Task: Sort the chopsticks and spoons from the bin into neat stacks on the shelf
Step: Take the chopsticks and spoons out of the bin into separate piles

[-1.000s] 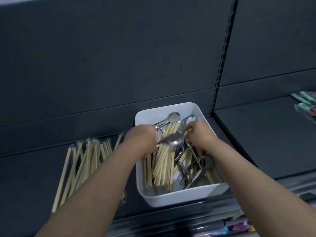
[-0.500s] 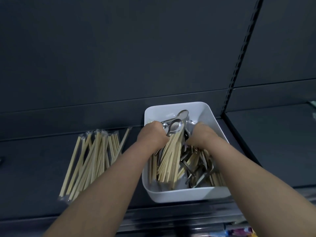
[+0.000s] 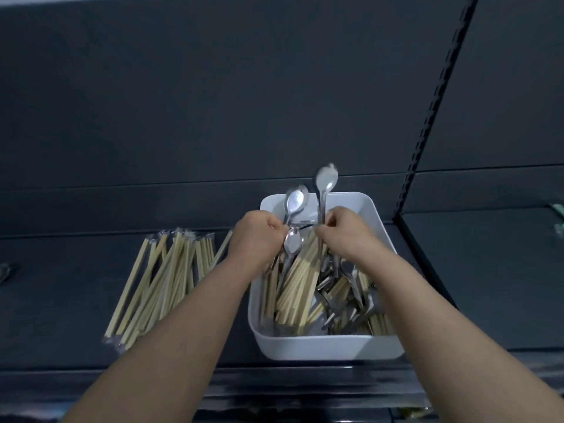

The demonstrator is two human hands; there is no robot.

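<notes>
Gripping blurred spoons [image 3: 326, 180] over bin [image 3: 329, 349], left hand [image 3: 259, 239] and right hand [image 3: 346, 232]; handles part-hidden.

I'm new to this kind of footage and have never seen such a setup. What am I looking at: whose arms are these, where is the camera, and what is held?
No machine here: these are a person's two bare arms, filmed by a wide-angle camera worn on their head, looking forward and down. Every picture comes from that one view. A white bin stands on a dark shelf, full of mixed chopsticks and loose spoons. Left of it lies a pile of wrapped chopsticks. The left hand grips a spoon by its handle, bowl up; the right hand holds a second spoon the same way, above the bin.
</notes>
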